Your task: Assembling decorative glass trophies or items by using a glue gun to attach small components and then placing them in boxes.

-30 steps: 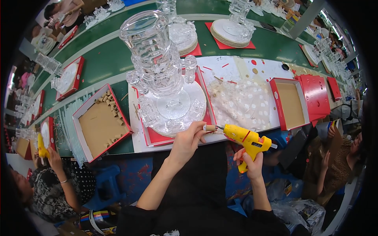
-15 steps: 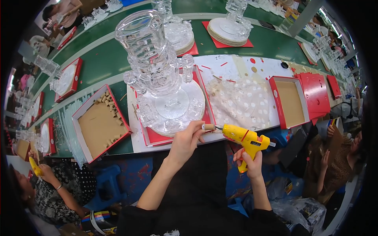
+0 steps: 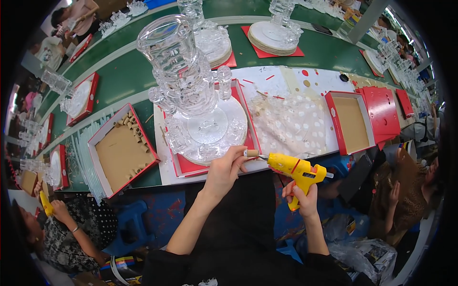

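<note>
A small brown cardboard tube [image 3: 252, 153] is pinched in the fingertips of my left hand [image 3: 224, 169], lying sideways with one end toward the right. My right hand [image 3: 305, 198] is wrapped round the handle of a yellow glue gun [image 3: 291, 168]. The gun's metal nozzle points left and meets the open end of the tube; whether glue is coming out is too small to tell. Just beyond my left hand stands a tall clear plastic assembly [image 3: 183, 81] on a round white base [image 3: 210, 121], set in a red box [image 3: 250, 126].
Left of the assembly, a red-edged tray [image 3: 117, 157] holds several cardboard tubes beside clear glue sticks [image 3: 86, 148]. A spotted cloth [image 3: 291, 124] lies right of it, then a red box [image 3: 352, 121] and red lids [image 3: 380, 114]. Other people work at both sides.
The glue gun has shifted very slightly left, its nozzle closer into the tube's end. My left hand stays nearly still. The view has moved slightly.
</note>
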`<state>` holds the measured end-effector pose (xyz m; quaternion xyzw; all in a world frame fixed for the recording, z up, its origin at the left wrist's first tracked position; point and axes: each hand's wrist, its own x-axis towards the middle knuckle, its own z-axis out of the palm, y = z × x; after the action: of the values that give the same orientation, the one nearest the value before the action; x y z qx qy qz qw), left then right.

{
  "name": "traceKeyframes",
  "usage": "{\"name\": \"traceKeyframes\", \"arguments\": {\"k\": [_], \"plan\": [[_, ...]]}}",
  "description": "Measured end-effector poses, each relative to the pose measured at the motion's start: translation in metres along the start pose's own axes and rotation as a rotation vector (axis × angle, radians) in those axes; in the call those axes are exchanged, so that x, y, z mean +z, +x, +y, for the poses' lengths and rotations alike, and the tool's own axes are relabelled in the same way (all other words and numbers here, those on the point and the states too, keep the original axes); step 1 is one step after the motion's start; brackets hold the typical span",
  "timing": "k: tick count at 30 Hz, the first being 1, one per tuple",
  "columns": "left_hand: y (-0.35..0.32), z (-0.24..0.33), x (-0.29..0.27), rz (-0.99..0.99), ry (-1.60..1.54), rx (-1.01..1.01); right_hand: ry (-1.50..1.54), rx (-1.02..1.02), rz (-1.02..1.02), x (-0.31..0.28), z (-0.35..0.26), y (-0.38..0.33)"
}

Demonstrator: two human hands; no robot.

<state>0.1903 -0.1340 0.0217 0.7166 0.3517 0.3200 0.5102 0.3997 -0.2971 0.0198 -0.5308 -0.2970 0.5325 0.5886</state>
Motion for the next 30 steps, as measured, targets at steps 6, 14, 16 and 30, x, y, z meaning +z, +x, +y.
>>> {"name": "traceKeyframes", "arguments": {"k": [6, 14, 16, 30], "plan": [[0.0004, 0.0054, -0.0002, 0.019, -0.029, -0.022, 0.003, 0.001, 0.015, 0.0013, -0.0015, -0.0008], [0.0001, 0.0068, -0.0001, 0.019, -0.034, -0.042, -0.026, -0.007, 0.022, 0.0015, -0.0013, 0.0002], [0.0003, 0.008, -0.0006, 0.018, -0.028, -0.037, -0.03, -0.012, 0.029, 0.0022, -0.0023, 0.0002], [0.0004, 0.0028, 0.0014, 0.032, -0.022, -0.04, -0.034, -0.026, 0.027, 0.0047, -0.0012, -0.001]]}}
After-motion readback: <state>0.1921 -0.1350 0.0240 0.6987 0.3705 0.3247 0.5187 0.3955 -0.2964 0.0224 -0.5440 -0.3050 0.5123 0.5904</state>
